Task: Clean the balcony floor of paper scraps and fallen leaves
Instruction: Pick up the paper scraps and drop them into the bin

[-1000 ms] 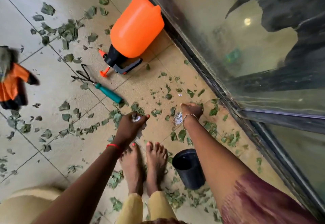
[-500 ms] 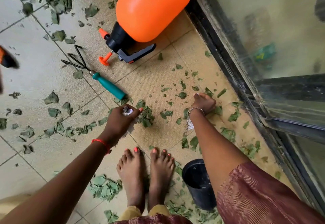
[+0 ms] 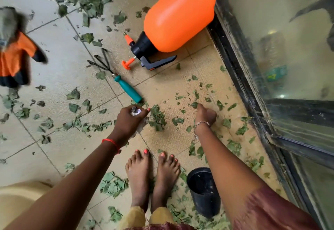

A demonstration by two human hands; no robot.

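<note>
- Left hand [image 3: 129,121] still curls its fingers [image 3: 143,112] round the paper scrap [image 3: 135,111], with the leaf pile [image 3: 157,118] on the floor at its 3 o'clock.
- Right hand [image 3: 206,115] has stretched to a leaf [image 3: 194,104] at its 10 o'clock; I can't tell its grip.

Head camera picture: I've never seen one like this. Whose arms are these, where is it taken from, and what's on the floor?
No robot here: a person wears a camera on the head, looking down at their own arms and bare feet. The left hand grips crumpled paper; the right hand reaches to torn leaves on the tiled floor, whether gripping one is unclear. Nearby are an orange sprayer, a small rake, an orange glove and a black pot. A glass door runs alongside.
</note>
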